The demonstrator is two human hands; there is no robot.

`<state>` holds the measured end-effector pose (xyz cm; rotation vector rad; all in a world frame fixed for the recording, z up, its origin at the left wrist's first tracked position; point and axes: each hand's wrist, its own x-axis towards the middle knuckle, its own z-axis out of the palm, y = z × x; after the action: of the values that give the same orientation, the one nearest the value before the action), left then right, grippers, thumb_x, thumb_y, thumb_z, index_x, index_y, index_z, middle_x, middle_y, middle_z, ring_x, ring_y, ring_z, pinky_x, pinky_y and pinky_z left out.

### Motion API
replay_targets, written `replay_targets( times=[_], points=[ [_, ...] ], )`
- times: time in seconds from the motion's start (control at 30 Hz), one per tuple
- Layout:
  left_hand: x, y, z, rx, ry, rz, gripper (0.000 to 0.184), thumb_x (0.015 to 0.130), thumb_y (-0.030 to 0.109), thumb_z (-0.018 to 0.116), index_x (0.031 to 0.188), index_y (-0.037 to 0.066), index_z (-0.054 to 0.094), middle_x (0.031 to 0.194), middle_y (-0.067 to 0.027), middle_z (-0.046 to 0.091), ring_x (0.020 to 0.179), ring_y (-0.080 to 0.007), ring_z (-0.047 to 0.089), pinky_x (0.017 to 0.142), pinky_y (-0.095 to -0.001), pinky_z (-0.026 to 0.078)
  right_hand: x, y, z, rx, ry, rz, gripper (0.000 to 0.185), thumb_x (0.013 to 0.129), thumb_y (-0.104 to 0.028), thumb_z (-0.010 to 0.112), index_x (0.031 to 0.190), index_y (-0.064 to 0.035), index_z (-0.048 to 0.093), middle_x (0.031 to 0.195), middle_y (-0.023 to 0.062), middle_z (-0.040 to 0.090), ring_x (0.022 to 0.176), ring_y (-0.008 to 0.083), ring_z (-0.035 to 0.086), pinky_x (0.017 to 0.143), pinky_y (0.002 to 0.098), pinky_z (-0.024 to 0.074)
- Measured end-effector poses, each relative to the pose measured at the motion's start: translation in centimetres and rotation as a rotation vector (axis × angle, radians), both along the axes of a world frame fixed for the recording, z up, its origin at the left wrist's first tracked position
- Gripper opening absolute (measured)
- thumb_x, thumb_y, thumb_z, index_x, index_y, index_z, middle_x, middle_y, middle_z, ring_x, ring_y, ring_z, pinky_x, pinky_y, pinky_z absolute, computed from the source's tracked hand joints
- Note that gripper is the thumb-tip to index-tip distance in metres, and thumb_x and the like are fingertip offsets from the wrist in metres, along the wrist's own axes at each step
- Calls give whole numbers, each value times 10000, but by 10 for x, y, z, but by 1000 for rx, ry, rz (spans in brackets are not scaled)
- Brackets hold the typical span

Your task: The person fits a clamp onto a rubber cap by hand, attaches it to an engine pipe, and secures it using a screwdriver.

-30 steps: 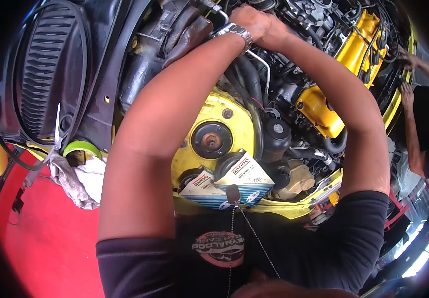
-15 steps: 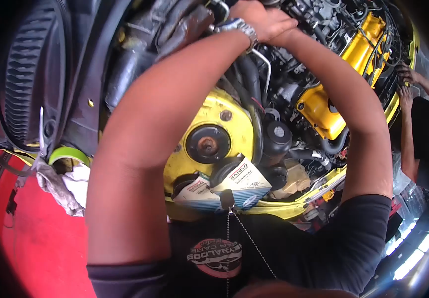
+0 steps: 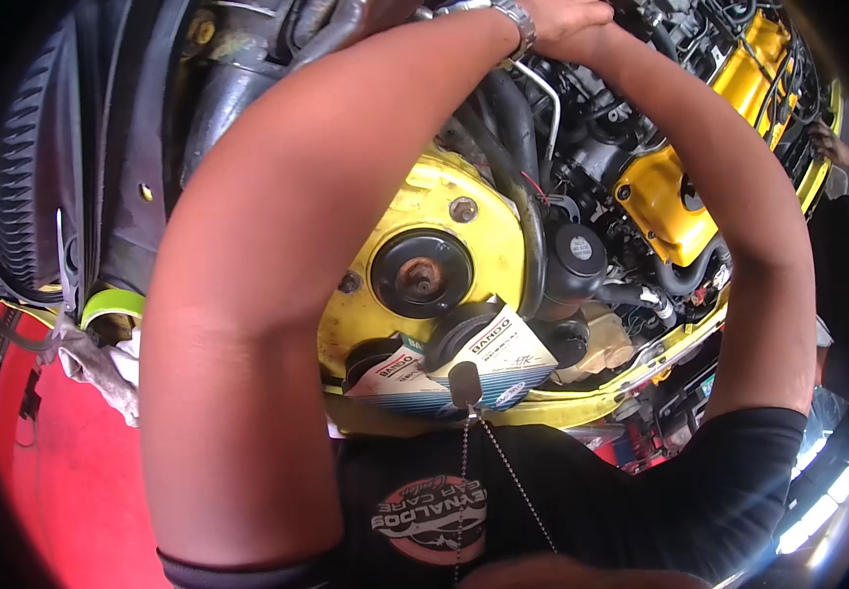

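Both hands meet at the top edge of the view, over the engine bay. My left hand, with a metal watch at its wrist, looks closed, fingers together; whatever it grips is hidden. My right hand lies against it, mostly covered, and its fingers do not show. Beneath my forearms are a thin metal pipe and black hoses. To the right of the hands lies the engine with its yellow cover.
Two belts in BANDO sleeves rest on the yellow strut tower, near a black round-capped canister. A cloth, a lime-green ring and scissors-like handles lie at left. Another person's hand reaches in at far right.
My joined hands have shifted slightly right and up in view, partly past the top edge. The whole scene has shifted a little. The other person's visible hand has moved toward the right edge.
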<state>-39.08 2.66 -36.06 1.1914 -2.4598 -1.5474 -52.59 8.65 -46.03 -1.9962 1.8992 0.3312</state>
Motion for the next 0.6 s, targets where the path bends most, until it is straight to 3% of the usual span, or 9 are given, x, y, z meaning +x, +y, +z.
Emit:
replay_targets(
  times=[0.17, 0.3, 0.33, 0.37, 0.4, 0.43, 0.5, 0.57, 0.6],
  points=[
    [6, -1, -2, 0, 19, 30, 480, 793, 422, 525, 921, 0, 715, 1043, -263, 660, 1017, -376, 639, 912, -390, 499, 5, 5, -7, 39, 47, 21, 229, 827, -204, 557, 1016, -101, 635, 1027, 104, 649, 997, 317, 599, 912, 391, 479],
    [7, 1, -2, -26, 56, 114, 457, 783, 405, 532, 922, 12, 719, 1048, -256, 663, 1020, -368, 642, 914, -382, 501, 19, 11, 42, 34, 138, 197, 227, 824, -194, 558, 1013, -95, 634, 1027, 104, 649, 998, 317, 598, 915, 392, 478],
    [2, -2, -1, 90, -27, 199, 452, 782, 400, 550, 950, 12, 713, 1067, -237, 665, 1039, -364, 634, 927, -375, 492, 22, 17, 56, 12, 151, 247, 227, 823, -192, 558, 1013, -94, 634, 1027, 104, 648, 998, 317, 598, 915, 392, 478],
    [-2, -5, 1, 209, -116, 282, 451, 782, 394, 569, 978, 12, 706, 1086, -218, 666, 1057, -359, 627, 940, -367, 483, 23, 24, 67, -34, 143, 292, 226, 822, -190, 559, 1012, -92, 634, 1027, 104, 648, 998, 317, 598, 916, 392, 478],
    [-7, -3, -8, 166, -133, 250, 656, 850, 526, 467, 957, -87, 676, 1051, -310, 629, 1038, -432, 604, 924, -434, 473, 23, 34, 79, -118, 115, 340, 226, 822, -187, 559, 1012, -91, 634, 1027, 104, 648, 998, 316, 598, 916, 392, 478],
    [-8, -3, -10, 197, -128, 282, 609, 846, 480, 478, 956, -85, 676, 1056, -316, 624, 1062, -433, 593, 947, -434, 456, 21, 46, 89, -386, -11, 385, 234, 805, -143, 554, 998, -41, 638, 1015, 102, 645, 1001, 307, 599, 926, 398, 476],
    [-8, -11, -17, 152, -195, 244, 509, 828, 385, 515, 949, -81, 679, 1034, -313, 633, 1053, -433, 600, 932, -436, 465, 19, 60, 109, -520, -5, 366, 256, 768, -145, 592, 989, -29, 648, 938, 81, 625, 976, 262, 594, 892, 357, 485],
    [-9, -15, -34, 81, -221, 232, 417, 800, 290, 538, 933, -78, 683, 1004, -308, 644, 1033, -430, 612, 904, -431, 482, 31, 72, 133, -441, -168, -40, 247, 826, -165, 611, 1028, -25, 632, 869, 113, 627, 893, 288, 606, 789, 427, 487],
    [-11, -16, -40, 72, -228, 281, 384, 783, 252, 551, 923, -81, 682, 989, -314, 640, 1017, -431, 618, 878, -419, 496, 32, 77, 141, -365, -163, -112, 245, 850, -186, 618, 1023, -16, 645, 890, 139, 648, 892, 315, 617, 779, 429, 496]
  ],
)
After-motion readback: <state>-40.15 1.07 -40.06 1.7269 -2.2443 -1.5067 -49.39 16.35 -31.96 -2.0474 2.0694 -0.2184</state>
